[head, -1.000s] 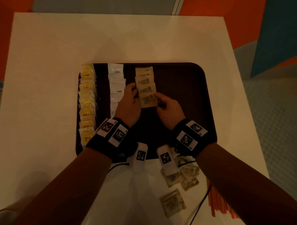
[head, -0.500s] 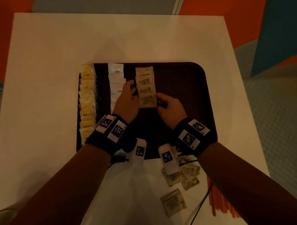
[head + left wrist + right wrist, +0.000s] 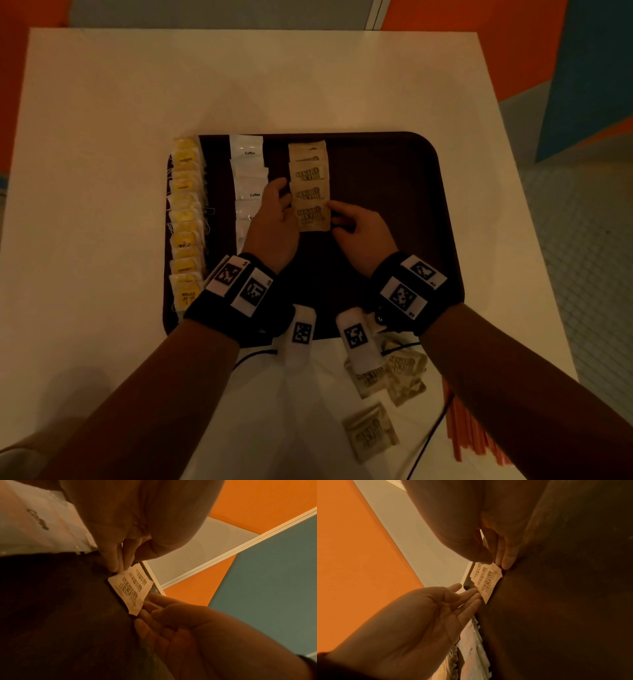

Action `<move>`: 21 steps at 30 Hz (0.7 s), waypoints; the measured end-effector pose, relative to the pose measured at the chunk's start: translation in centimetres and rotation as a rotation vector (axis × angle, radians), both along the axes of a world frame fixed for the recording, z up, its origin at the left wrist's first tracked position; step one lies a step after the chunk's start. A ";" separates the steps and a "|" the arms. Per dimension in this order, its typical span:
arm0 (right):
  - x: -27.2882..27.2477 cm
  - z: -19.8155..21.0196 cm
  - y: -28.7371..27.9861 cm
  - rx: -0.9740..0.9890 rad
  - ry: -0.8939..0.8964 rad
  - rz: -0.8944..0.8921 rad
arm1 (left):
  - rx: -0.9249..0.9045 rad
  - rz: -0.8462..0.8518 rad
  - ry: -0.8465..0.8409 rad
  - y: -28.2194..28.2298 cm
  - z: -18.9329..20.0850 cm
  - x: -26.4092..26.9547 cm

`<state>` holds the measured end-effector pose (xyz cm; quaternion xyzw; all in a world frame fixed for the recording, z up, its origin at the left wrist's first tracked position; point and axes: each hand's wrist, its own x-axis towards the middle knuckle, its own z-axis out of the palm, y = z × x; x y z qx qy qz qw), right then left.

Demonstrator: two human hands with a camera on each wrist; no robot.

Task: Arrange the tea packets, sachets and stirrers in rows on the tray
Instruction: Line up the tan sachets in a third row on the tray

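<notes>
A dark brown tray (image 3: pixel 394 192) holds three rows: yellow tea packets (image 3: pixel 186 219) at its left edge, white coffee sachets (image 3: pixel 248 171), and brown sugar sachets (image 3: pixel 310 192). My left hand (image 3: pixel 274 219) touches the left edge of the brown row with straight fingers (image 3: pixel 118 566). My right hand (image 3: pixel 359 233) touches the right edge of the nearest brown sachet (image 3: pixel 313 217) with its fingertips (image 3: pixel 505 561). That sachet (image 3: pixel 132 591) lies flat on the tray between the two hands. Neither hand grips it.
Several loose brown sachets (image 3: pixel 387 373) lie on the white table near my right wrist, one more (image 3: pixel 370 431) closer to me. Orange stirrers (image 3: pixel 472 435) lie at the table's near right edge. The tray's right half is bare.
The brown sachets, skewed a second ago, now sit in a straighter overlapping row. Both hands stayed at the row's sides and shifted only slightly.
</notes>
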<state>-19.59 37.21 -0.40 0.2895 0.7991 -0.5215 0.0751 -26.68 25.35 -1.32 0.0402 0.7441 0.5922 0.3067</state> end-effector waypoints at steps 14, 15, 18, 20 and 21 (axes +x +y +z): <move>-0.2 -0.5 0.2 -0.084 0.003 -0.070 | 0.012 0.001 0.000 0.1 0.3 0.2; -0.1 -0.5 0.2 -0.075 -0.002 -0.069 | 0.008 0.003 0.006 0.1 0.3 0.2; 0.1 -0.3 0.1 -0.031 -0.011 -0.066 | -0.008 0.010 0.039 0.1 0.7 0.4; 0.3 -0.1 0.1 -0.004 -0.038 -0.040 | 0.002 0.007 0.061 0.0 1.5 0.6; 0.3 0.1 0.2 0.012 -0.054 -0.025 | 0.008 0.005 0.075 -0.1 2.0 0.8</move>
